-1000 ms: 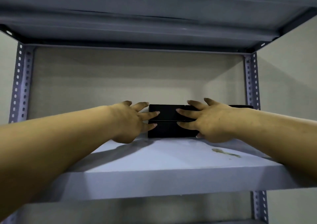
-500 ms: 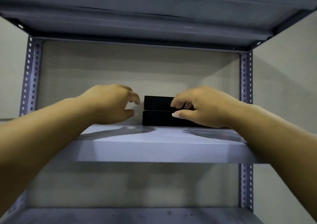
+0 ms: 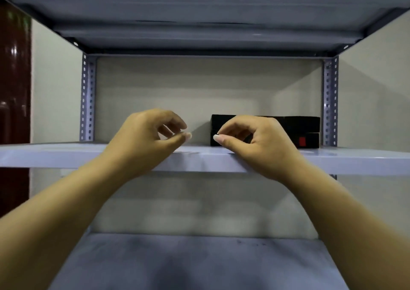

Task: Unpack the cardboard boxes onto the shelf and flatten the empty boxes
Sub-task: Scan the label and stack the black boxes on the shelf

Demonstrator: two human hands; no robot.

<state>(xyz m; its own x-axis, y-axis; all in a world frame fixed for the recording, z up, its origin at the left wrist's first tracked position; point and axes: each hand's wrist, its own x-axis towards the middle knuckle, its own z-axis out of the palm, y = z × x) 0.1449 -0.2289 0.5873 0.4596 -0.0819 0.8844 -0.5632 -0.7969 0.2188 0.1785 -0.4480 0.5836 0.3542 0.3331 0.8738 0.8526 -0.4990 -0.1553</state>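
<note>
Two flat black boxes (image 3: pixel 297 125) lie stacked at the back right of the grey metal shelf (image 3: pixel 55 154); the lower one carries a small red mark. My left hand (image 3: pixel 146 138) hovers at the shelf's front edge, left of the boxes, with fingers loosely curled and nothing in it. In front of the stack's left end my right hand (image 3: pixel 257 143) hangs with loosely curled fingers, also holding nothing and hiding part of the boxes. No cardboard box is in view.
A lower grey shelf (image 3: pixel 199 263) spreads out below my arms. Another shelf (image 3: pixel 204 19) forms a low ceiling overhead. Perforated uprights (image 3: pixel 87 99) stand at the back corners against a beige wall. A dark brown door (image 3: pixel 13 103) is at the far left.
Both hands have let go of the black boxes and drawn back to the shelf's front edge, fingers curling. The view has pulled back and dropped, so the lower shelf shows.
</note>
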